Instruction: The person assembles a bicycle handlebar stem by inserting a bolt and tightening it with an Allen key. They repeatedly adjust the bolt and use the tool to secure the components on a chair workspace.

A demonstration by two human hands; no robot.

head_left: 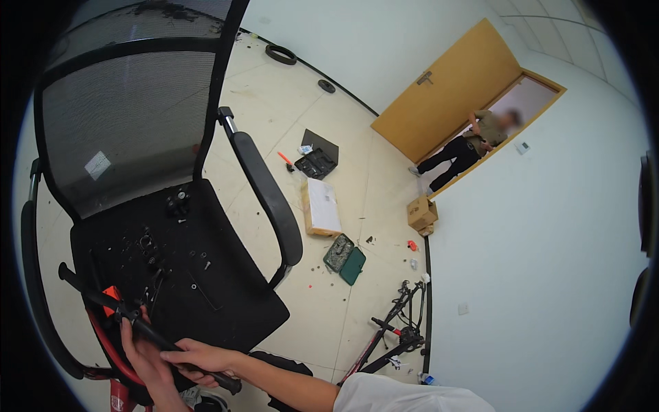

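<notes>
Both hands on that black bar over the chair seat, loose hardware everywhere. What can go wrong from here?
1. Small screws and parts lie loose on the chair seat; a knock from the black bar could send them rolling to the floor.
2. The left hand and right hand both grip the bar close together, so a slip might pinch fingers.
3. The open green tool case on the floor is a trip risk.

The pale floor (357, 178) is strewn with gear — a flat carton (321, 206), an open green case (345, 259), a black case (316, 162) and a small box (421, 212). A black chair seat (226, 302) is dotted with screws (199, 261).
</notes>
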